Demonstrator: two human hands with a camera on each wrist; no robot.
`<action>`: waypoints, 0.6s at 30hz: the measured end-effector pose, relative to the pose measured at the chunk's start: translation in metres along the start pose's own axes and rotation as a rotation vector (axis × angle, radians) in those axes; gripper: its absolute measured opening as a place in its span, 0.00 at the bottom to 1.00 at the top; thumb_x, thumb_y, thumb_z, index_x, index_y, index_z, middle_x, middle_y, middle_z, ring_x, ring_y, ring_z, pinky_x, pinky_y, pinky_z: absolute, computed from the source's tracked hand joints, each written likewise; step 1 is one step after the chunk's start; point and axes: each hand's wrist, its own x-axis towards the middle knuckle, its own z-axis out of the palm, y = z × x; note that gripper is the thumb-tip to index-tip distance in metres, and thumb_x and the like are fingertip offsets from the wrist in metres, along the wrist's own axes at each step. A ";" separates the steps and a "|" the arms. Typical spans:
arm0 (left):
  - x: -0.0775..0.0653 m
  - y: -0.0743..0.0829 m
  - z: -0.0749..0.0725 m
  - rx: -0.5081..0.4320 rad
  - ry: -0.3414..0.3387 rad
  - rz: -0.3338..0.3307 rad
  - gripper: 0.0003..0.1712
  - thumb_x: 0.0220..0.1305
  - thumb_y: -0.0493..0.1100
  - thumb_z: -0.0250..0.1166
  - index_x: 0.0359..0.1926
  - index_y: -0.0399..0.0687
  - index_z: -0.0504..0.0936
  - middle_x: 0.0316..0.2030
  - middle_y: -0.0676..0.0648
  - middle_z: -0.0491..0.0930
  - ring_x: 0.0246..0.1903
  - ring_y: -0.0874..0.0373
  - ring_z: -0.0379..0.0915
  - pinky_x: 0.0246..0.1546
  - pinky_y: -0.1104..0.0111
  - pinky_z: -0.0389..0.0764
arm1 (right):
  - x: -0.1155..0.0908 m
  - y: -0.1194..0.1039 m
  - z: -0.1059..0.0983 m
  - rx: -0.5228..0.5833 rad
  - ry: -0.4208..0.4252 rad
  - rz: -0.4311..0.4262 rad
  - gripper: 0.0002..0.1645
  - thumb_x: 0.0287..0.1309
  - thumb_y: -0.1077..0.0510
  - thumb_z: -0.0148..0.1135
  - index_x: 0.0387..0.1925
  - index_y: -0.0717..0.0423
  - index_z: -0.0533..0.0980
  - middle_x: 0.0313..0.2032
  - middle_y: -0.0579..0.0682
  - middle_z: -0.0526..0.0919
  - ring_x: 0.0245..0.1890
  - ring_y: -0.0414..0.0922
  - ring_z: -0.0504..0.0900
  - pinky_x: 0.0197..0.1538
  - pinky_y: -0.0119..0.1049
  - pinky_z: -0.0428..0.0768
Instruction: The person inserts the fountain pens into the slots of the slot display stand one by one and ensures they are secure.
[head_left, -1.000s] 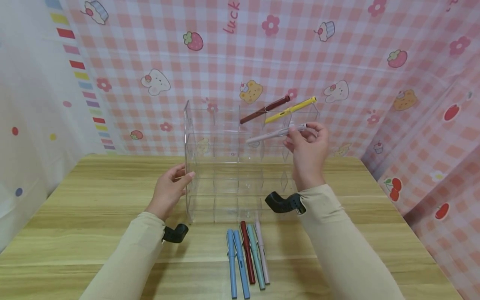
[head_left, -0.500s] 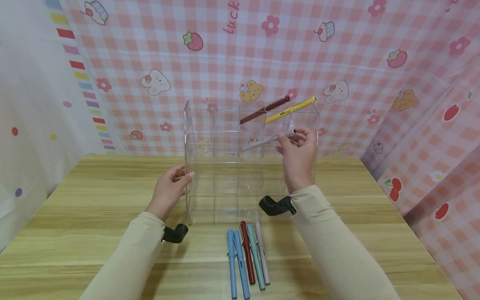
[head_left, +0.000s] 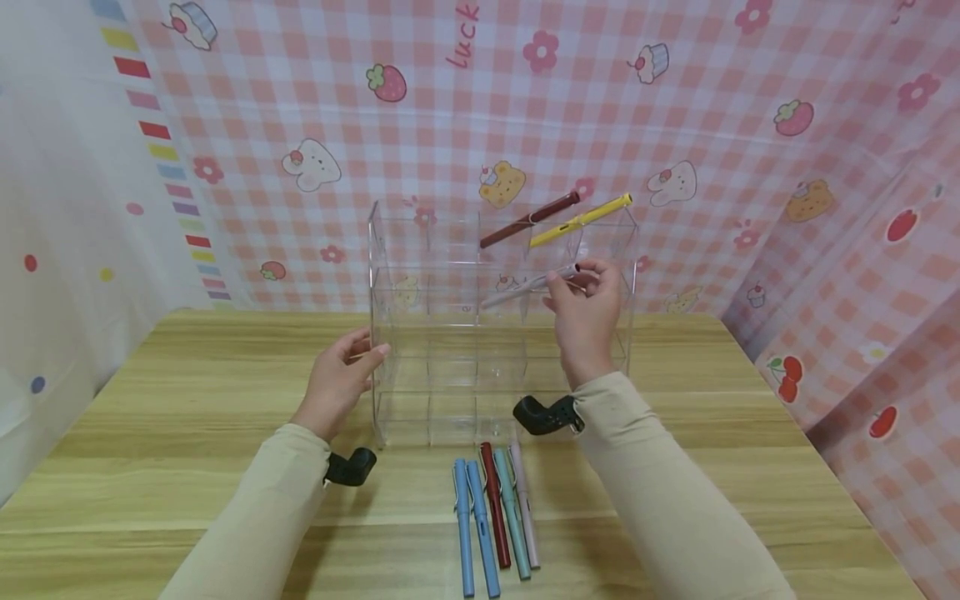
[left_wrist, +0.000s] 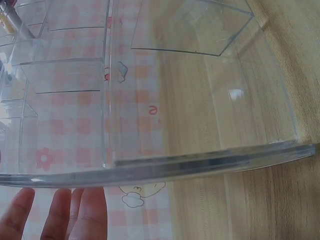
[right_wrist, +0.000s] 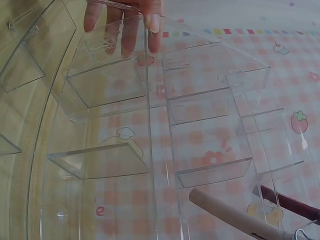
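A clear acrylic rack (head_left: 450, 392) with rows of small compartments stands upright on the table. My left hand (head_left: 337, 375) grips its left side panel, thumb at the front edge and fingers (left_wrist: 90, 215) on the outer side. In my right hand (head_left: 588, 321) a pale pinkish pen (head_left: 517, 292) is pinched near its upper end. It slants down to the left, its lower end (right_wrist: 205, 197) at a compartment in the second row. A dark red pen (head_left: 528, 221) and a yellow pen (head_left: 581, 219) lean in top-row compartments, their upper ends sticking out.
On the wooden table (head_left: 187, 467), in front of the rack, lie two blue pens (head_left: 472, 533), a red pen (head_left: 495, 508), a mint green pen (head_left: 512, 517) and a pale pink pen (head_left: 525, 508), side by side. A pink checked cloth (head_left: 450, 133) hangs behind.
My right hand has moved left and slightly down with the pinkish pen, bringing its lower end further into the second row. The left hand and the other pens have stayed put.
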 end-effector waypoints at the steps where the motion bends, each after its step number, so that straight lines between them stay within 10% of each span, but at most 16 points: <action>1: 0.000 0.000 0.000 0.000 0.001 -0.001 0.35 0.71 0.48 0.56 0.73 0.43 0.56 0.66 0.38 0.63 0.62 0.44 0.64 0.59 0.52 0.72 | 0.000 0.000 0.000 -0.007 -0.001 -0.003 0.21 0.59 0.70 0.61 0.51 0.62 0.64 0.39 0.51 0.75 0.40 0.43 0.81 0.46 0.45 0.83; 18: 0.000 0.000 0.000 0.001 0.003 0.002 0.34 0.72 0.47 0.56 0.73 0.43 0.57 0.66 0.38 0.63 0.62 0.44 0.65 0.59 0.52 0.72 | -0.002 0.000 -0.001 -0.089 -0.050 -0.030 0.23 0.59 0.70 0.61 0.52 0.69 0.62 0.38 0.50 0.73 0.39 0.40 0.78 0.39 0.30 0.82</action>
